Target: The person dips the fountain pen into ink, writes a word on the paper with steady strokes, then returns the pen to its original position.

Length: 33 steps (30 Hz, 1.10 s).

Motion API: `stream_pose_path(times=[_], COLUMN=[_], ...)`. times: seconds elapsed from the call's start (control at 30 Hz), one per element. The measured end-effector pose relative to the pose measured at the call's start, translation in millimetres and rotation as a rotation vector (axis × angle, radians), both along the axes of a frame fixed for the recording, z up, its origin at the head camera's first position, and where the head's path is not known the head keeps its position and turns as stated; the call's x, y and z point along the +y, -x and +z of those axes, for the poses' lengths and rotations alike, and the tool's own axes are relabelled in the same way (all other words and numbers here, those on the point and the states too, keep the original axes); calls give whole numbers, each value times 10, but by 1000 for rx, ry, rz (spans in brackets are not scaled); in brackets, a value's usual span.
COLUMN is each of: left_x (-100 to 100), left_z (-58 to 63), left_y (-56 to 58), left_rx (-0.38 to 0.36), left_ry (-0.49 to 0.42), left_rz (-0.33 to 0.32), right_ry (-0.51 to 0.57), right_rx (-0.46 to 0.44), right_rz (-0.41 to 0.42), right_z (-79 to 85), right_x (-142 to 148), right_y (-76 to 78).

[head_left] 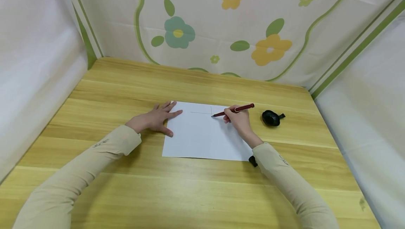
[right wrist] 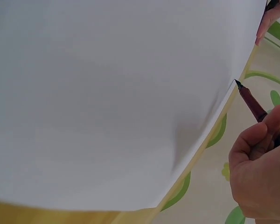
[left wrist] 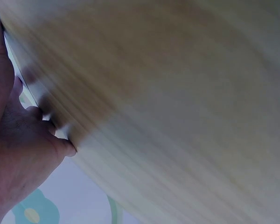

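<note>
A white sheet of paper [head_left: 196,137] lies on the wooden table, bearing a thin horizontal line and a short vertical line near its top. My right hand [head_left: 238,120] pinches a dark red fountain pen [head_left: 244,107], and its tip meets the paper by the lower end of the vertical line. In the right wrist view the pen's dark nib and red grip [right wrist: 252,102] show beyond the curled fingers. With fingers spread, my left hand [head_left: 155,119] rests on the sheet's upper left edge. The left wrist view shows that hand [left wrist: 25,144] against the tabletop.
A small rounded black object with a tab [head_left: 271,118] sits right of the paper. Another black piece [head_left: 253,161] is partly hidden by the right sleeve at the sheet's lower right corner. Flower-printed cloth [head_left: 205,21] hangs behind the table [head_left: 190,193], with white cloth at both sides.
</note>
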<state>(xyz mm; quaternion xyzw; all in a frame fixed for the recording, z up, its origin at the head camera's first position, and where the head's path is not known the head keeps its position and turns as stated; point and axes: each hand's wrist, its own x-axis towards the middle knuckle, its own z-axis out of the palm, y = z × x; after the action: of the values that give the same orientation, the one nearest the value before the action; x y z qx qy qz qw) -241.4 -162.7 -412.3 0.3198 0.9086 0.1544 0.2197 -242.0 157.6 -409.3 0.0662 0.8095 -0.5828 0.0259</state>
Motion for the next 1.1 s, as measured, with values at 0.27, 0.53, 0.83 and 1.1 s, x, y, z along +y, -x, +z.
stream_pose_path(times=[0.27, 0.53, 0.83, 1.1], left_x=[12, -3, -59, 1], left_z=[9, -11, -99, 5], left_y=[4, 24, 41, 0], left_rx=[5, 10, 1, 17], left_ry=[1, 14, -91, -6], left_rz=[-5, -8, -28, -10], right_ry=[12, 4, -1, 8], right_rx=[-3, -5, -1, 4], right_rz=[-1, 17, 24, 38], right_z=[7, 10, -6, 6], right_x=[1, 8, 19, 13], right_y=[-23, -62, -93, -107])
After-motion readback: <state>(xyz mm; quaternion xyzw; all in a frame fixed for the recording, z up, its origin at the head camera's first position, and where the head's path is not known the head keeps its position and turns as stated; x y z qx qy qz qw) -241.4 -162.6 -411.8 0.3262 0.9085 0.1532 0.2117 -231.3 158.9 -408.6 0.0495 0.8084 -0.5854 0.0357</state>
